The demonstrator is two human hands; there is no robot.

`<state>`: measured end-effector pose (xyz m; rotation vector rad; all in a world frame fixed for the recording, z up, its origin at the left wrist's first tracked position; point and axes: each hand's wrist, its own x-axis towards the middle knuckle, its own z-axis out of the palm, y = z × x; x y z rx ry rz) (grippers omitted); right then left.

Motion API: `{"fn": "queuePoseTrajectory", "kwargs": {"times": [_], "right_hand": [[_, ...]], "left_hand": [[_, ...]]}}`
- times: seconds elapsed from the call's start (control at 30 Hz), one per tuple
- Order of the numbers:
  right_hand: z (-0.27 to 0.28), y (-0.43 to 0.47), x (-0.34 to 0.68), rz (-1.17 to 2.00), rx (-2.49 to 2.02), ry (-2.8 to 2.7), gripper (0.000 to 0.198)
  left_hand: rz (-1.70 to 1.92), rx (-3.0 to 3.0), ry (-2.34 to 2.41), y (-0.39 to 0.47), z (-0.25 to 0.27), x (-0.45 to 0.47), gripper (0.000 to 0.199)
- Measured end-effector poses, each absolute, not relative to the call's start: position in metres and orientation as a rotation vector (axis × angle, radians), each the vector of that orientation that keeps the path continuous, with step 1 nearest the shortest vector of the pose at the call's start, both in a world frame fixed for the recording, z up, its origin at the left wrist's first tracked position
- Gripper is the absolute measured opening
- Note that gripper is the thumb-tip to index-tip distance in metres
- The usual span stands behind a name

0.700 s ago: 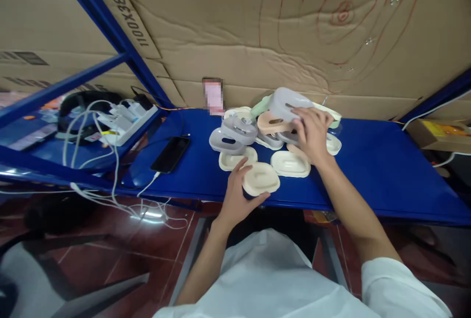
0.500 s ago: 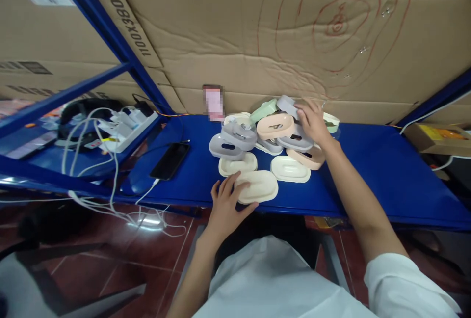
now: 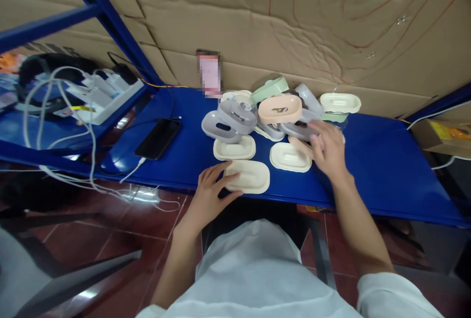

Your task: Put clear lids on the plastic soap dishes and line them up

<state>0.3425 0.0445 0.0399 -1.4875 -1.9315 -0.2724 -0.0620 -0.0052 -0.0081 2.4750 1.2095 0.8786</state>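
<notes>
My left hand (image 3: 215, 188) grips the left end of a cream oval tray (image 3: 253, 178) near the table's front edge, fingers over its rim and thumb along the near side. Over the right of the pile is my right hand (image 3: 329, 148), blurred and partly curled, beside a peach oval dish (image 3: 300, 146) that it partly hides. The pile holds grey dishes (image 3: 217, 129) with slots, another peach dish (image 3: 274, 109) and a green dish (image 3: 270, 90). Two more cream trays, one on the left (image 3: 235, 148) and one on the right (image 3: 290, 157), lie in front of it.
A black phone (image 3: 158, 139) with a white cable lies left of the pile. Farther left is a white power strip (image 3: 116, 102) with tangled cords. Another cream tray (image 3: 340, 102) rests on a green dish at back right. Cardboard (image 3: 235, 23) stands behind the blue table (image 3: 379, 161).
My right hand has come back from a grey dish at the rear, toward the near right of the pile. That grey dish now leans differently. My left hand stays on the cream tray.
</notes>
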Motion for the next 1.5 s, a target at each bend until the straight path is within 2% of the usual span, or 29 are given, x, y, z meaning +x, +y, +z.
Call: {"fn": "queuePoseTrajectory", "kwargs": {"times": [0.1,0.2,0.33,0.5,0.8,0.87,1.03,1.13,1.2,1.33,1.5], "right_hand": [[0.018,0.003,0.322,-0.329,-1.553,-1.968,0.038],[0.002,-0.026,0.311,-0.421,-1.61,-1.917,0.031],[-0.006,-0.035,0.305,-0.386,-1.654,-1.928,0.032],[-0.004,-0.025,0.304,-0.387,-1.808,-1.748,0.045],[0.006,-0.06,0.314,-0.274,-1.694,-1.638,0.028],[0.001,-0.074,0.307,-0.228,-1.646,-1.65,0.025],[-0.015,-0.09,0.267,-0.077,-1.549,-1.811,0.032],[-0.015,-0.084,0.236,0.019,-1.445,-1.983,0.035],[-0.009,-0.079,0.218,0.049,-1.348,-2.095,0.035],[0.003,-0.071,0.201,-0.029,-1.182,-2.16,0.031],[0.004,-0.067,0.198,-0.062,-1.168,-2.215,0.03]], "left_hand": [[0.884,2.428,1.213,-0.008,-0.005,-0.062,0.018],[0.854,2.42,1.191,-0.008,-0.003,-0.065,0.01],[0.81,2.429,1.156,-0.007,-0.001,-0.068,0.009],[0.847,2.438,1.157,-0.009,0.0,-0.062,0.009],[0.9,2.397,1.127,-0.009,-0.006,-0.066,0.009],[0.891,2.38,1.118,-0.01,-0.004,-0.065,0.013],[0.823,2.348,1.101,-0.01,-0.002,-0.057,0.055],[0.827,2.327,1.127,-0.01,-0.003,-0.055,0.069],[0.868,2.325,1.113,-0.011,-0.004,-0.055,0.066],[0.928,2.321,1.021,-0.012,-0.006,-0.054,0.046],[1.045,2.243,0.979,-0.009,-0.011,-0.055,0.033]]}}
